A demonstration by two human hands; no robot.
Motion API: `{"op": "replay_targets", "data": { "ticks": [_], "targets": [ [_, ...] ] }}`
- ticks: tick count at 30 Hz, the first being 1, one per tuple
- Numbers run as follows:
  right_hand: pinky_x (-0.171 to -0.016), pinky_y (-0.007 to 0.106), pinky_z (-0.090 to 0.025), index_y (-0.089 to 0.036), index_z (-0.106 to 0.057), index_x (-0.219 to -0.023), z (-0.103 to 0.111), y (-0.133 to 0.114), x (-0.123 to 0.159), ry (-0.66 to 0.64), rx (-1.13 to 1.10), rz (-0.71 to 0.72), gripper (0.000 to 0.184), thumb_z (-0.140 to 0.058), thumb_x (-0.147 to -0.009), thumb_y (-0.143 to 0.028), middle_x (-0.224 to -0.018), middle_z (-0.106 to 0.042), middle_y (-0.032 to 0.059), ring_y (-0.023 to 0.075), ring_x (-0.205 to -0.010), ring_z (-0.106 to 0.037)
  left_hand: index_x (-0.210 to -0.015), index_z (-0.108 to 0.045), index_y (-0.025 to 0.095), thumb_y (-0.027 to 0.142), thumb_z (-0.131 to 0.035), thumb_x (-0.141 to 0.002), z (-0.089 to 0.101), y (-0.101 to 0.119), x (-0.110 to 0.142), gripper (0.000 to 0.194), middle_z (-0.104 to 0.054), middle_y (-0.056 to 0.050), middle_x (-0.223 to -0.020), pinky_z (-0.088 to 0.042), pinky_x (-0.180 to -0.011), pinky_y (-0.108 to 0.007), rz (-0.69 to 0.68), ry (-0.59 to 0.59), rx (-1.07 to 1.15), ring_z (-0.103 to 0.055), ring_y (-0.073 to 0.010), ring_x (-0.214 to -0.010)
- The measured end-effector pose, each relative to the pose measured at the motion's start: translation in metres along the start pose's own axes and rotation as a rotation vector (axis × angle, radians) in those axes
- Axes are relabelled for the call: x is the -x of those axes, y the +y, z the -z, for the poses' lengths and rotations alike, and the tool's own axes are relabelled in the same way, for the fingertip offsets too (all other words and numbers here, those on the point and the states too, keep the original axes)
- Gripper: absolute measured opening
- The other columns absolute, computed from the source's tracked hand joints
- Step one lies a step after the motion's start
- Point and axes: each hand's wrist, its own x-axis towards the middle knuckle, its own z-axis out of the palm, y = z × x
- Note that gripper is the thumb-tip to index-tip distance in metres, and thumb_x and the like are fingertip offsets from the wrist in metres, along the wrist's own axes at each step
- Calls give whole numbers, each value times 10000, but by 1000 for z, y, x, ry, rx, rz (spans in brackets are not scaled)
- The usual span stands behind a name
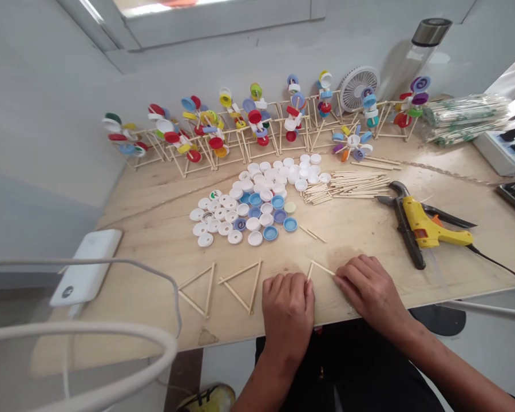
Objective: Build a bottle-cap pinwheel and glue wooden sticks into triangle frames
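Left hand (288, 312) and right hand (369, 289) pin wooden sticks (321, 268) on plywood (154, 229).

Our left hand (288, 312) and right hand (369, 289) sit at 2 wooden sticks (321, 267) meeting in a V on the plywood table (154, 240) — 2 stick triangles (209, 289) lie just left, white bottle caps (253, 223) and a yellow glue gun (429, 229) beyond.

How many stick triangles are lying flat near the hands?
3, perhaps. The first triangle and second triangle lie left of the left hand. A third triangle, under the right hand, shows only two sticks; more may be hidden.
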Motion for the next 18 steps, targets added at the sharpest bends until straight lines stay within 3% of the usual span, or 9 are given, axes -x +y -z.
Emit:
{"op": "replay_targets", "data": {
  "ticks": [10,18],
  "targets": [
    [-685,322,-305,-181,-566,-741,4,20,5,115,229,-114,197,-490,-907,-253,-691,-597,38,182,-716,-511,-640,-498,207,118,-573,-766,6,-2,-6,172,-584,7,-603,-341,-659,-336,-16,-21,-60,-539,-172,-611],
    [-677,335,-318,-185,-590,-801,7,16,5,163,226,-119,125,-512,-874,-251,-735,-616,56,206,-749,-520,-660,-547,211,142,-564,-774,13,-9,10,134,-593,20,-583,-375,-658,-325,56,15,165,-542,-152,-578]
  ]
}}
